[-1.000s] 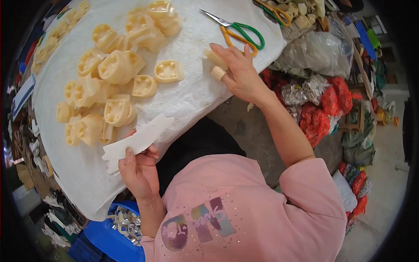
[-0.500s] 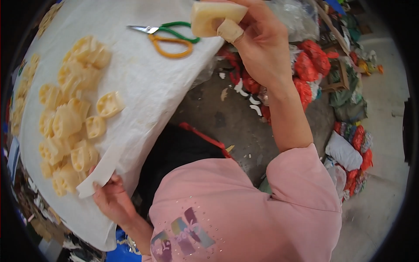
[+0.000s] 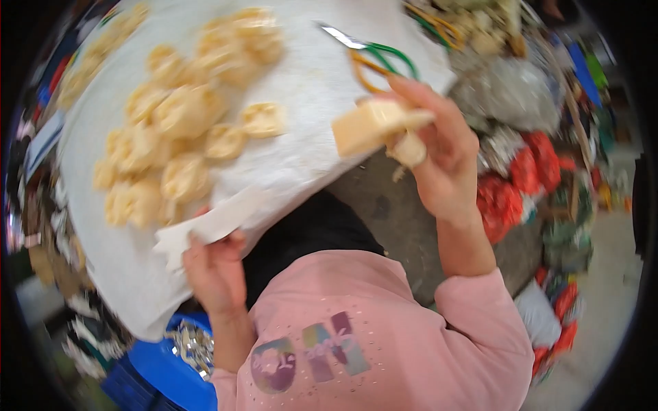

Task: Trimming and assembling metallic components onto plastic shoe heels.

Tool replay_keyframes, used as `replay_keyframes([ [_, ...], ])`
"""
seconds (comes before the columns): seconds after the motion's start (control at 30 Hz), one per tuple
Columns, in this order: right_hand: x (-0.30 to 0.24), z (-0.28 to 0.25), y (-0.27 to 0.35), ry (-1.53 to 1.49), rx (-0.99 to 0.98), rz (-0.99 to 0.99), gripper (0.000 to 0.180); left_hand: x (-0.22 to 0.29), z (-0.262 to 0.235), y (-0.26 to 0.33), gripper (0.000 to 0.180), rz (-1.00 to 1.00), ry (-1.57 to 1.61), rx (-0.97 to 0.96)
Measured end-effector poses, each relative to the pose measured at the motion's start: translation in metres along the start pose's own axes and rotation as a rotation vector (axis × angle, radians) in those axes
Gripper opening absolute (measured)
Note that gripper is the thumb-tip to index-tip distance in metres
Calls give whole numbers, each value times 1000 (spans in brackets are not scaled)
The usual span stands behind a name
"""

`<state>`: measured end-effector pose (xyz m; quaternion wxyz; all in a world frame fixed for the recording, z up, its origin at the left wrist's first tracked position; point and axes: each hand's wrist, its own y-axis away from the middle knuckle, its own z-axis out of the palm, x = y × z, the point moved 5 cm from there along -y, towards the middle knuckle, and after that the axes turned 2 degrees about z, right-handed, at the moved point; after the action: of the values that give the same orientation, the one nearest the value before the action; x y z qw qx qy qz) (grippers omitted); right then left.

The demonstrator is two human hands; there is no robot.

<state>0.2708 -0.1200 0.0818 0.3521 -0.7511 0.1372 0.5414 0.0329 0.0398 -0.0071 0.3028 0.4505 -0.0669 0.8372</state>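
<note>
My left hand (image 3: 219,270) pinches a flat white strip (image 3: 205,226) with a notched end, over the near edge of the table. Raised at the right, my right hand (image 3: 447,154) grips a cream-coloured moulded piece (image 3: 363,128) with a broad smooth side. A pale wrap (image 3: 409,149) covers that thumb. Just beyond this hand lie scissors (image 3: 367,49) with one green and one orange handle, blades apart. To the left a pile of similar cream pieces (image 3: 188,109), with hollows in them, is heaped on the white-covered table (image 3: 312,109). Motion blurs fine detail.
A blue tub (image 3: 157,363) with shiny scraps stands below the table's near left edge. Red bags (image 3: 524,171) and a clear plastic bag (image 3: 507,92) lie at the right. More scissors (image 3: 439,26) show at the far right table edge.
The view has shifted, moving the table rightward in the picture. My right hand has come lower and closer to me, turning the cream piece. My left hand still holds the strip.
</note>
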Motion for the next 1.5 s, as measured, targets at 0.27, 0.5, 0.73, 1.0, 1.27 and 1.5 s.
replay_keyframes([
  [0.27, -5, 125, 14, -186, -235, -187, 42, 11, -4, 7, 37, 80, 59, 45],
  [0.5, -9, 167, 24, -132, -237, -495, 42, 28, 7, 22, 43, 56, 138, -84],
  [0.73, 5, 148, 22, -53, -57, -427, 40, 27, -10, 17, 42, 91, 250, 38],
  [1.0, 76, 45, -30, 617, 187, -268, 43, 21, -13, 14, 44, 27, 370, 19],
  [1.27, 68, 40, -7, 906, 213, -141, 38, 15, -10, 13, 46, 35, 391, -47],
  [1.5, 1, 117, 3, 445, -257, -327, 32, 14, -3, 17, 46, 84, 171, -92],
])
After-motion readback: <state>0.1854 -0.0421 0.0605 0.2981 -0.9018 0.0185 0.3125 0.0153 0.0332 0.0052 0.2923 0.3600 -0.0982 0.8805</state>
